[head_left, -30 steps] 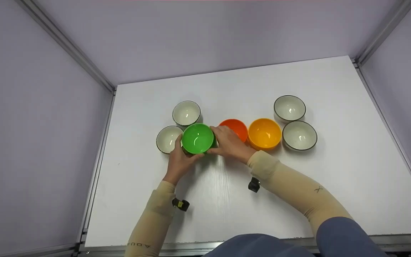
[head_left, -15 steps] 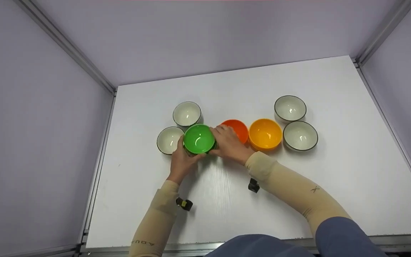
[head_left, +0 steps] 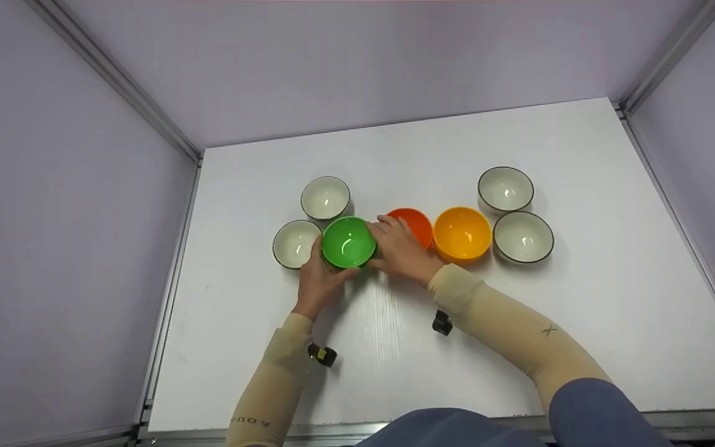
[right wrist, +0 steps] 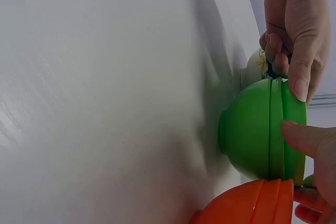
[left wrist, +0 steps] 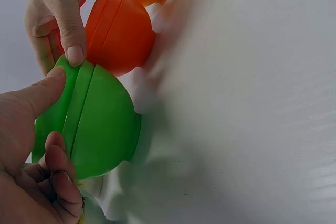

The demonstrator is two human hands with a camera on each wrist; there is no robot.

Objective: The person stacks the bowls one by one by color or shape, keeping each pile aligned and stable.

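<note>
Both hands hold the green bowl (head_left: 348,241) at frame centre-left: left hand (head_left: 317,278) and right hand (head_left: 402,249) curl fingers round its rim. It sits beside the orange bowl (head_left: 415,223). Likely the setting-down step; next calls for releasing without knocking neighbours.

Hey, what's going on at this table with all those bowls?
A person holds a green bowl between both hands, the left hand on its near-left side and the right hand on its right rim. It sits on the white table beside an orange bowl and a yellow bowl. Two white bowls stand at its left, two more at the far right.
</note>
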